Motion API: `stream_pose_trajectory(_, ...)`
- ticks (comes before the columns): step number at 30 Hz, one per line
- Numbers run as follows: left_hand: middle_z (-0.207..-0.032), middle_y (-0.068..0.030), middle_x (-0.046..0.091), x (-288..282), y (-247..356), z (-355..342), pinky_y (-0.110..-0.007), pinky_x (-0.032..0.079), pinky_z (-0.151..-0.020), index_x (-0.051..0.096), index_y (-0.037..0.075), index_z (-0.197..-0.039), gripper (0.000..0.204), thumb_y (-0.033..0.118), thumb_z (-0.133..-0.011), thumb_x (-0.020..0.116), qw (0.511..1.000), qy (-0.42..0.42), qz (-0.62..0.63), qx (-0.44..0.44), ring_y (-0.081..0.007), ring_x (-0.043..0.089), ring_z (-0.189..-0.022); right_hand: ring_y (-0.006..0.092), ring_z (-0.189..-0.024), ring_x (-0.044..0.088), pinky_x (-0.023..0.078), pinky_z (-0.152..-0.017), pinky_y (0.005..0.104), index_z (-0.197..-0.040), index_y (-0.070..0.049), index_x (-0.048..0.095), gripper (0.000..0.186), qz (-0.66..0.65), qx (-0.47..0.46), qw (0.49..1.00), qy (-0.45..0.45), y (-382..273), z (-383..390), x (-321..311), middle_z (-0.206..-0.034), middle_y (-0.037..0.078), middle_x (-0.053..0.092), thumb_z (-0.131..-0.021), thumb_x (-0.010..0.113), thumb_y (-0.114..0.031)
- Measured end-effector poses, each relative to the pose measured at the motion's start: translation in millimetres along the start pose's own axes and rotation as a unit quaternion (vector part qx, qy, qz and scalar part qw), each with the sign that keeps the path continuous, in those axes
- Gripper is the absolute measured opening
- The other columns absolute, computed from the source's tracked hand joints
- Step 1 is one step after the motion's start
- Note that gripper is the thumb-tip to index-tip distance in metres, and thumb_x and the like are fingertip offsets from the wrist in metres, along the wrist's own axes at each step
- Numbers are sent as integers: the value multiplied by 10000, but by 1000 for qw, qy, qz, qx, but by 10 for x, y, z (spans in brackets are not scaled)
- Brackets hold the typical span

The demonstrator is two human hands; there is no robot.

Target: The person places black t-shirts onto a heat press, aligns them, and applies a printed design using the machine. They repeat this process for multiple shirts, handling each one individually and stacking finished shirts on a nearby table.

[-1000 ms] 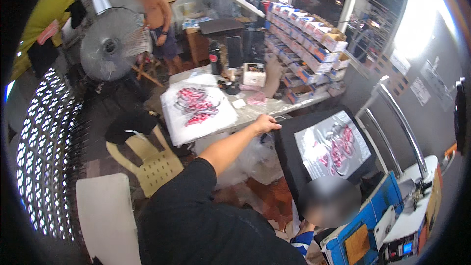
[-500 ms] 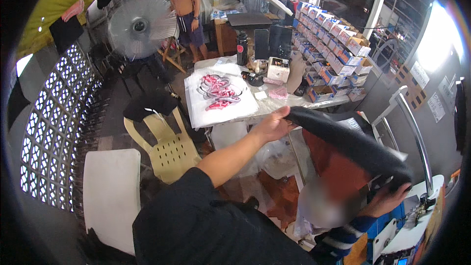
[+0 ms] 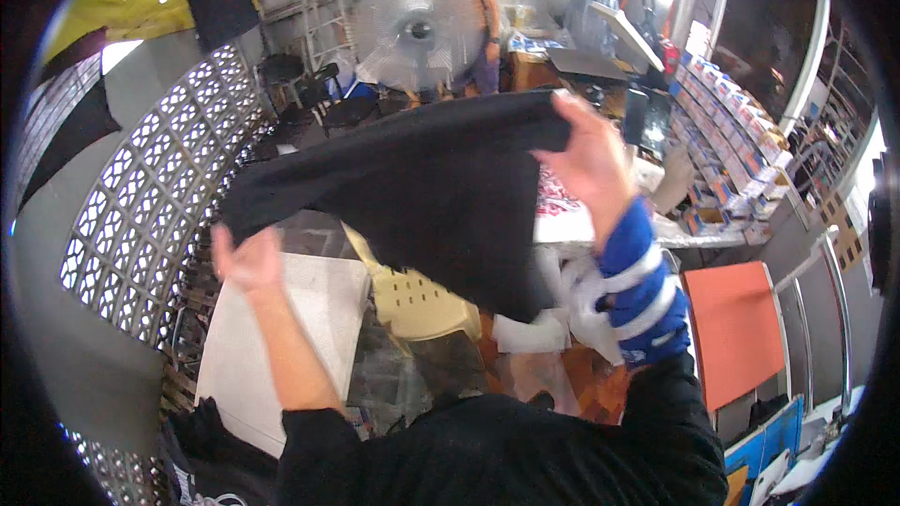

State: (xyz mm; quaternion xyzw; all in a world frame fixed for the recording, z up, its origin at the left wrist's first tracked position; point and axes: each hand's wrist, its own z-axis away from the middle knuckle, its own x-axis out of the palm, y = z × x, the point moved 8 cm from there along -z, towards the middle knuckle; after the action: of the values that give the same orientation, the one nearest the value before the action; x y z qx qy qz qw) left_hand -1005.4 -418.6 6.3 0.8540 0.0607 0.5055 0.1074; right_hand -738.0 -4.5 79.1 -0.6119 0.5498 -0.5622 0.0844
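A black shirt (image 3: 412, 187) is stretched in the air between my two hands, its cloth hanging in a slack fold down the middle. My left hand (image 3: 248, 258), somewhat blurred, grips its left end over the white table. Higher and to the right, my right hand (image 3: 595, 155) pinches the upper right corner, its wrist in a blue band with white stripes. The shirt hides most of the printed white sheets (image 3: 567, 225) behind it and part of the cream plastic chair (image 3: 422, 305).
A white table (image 3: 291, 319) stands at left, with dark cloth (image 3: 225, 454) near its front. An orange-red board (image 3: 736, 333) on a metal frame is at right. Stacked small boxes (image 3: 731, 131) line the far right table. A large fan (image 3: 419, 33) stands before a person (image 3: 483, 9).
My view has turned left. The black shirt has swung from the right, over the red board, to in front of me, and is now spread out wide. Both hands still hold it.
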Motion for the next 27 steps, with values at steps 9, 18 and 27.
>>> stream_pose_trajectory(9,-1416,-219,566,-748,3395,946,-551,276,-1210,575,-69,-1313,473,138,-896,657,926,236,-188,228,-365,495,-1352,266,-1061,669,540,-935,482,-1156,-75,655,232,-85,339,936,-32,3409,-51,1739,-1131,84,708,-994,648,-241)
stream_pose_trajectory(18,-1013,-29,686,-2807,3101,3492,-421,514,-864,665,54,-996,179,222,-938,685,749,463,-473,-34,-226,649,-944,339,-1041,678,546,-904,455,-1288,6,602,550,348,446,818,-107,6117,896,541,-1139,189,702,-912,726,-376)
stream_pose_trajectory(27,-733,-142,693,-3722,2291,4007,-392,526,-568,686,-69,-846,288,212,-784,702,484,527,-653,-248,-251,654,-610,402,-1006,678,538,-880,478,-1069,-44,727,403,675,320,556,-365,5233,1701,-2686,-1027,217,715,-881,687,-399)
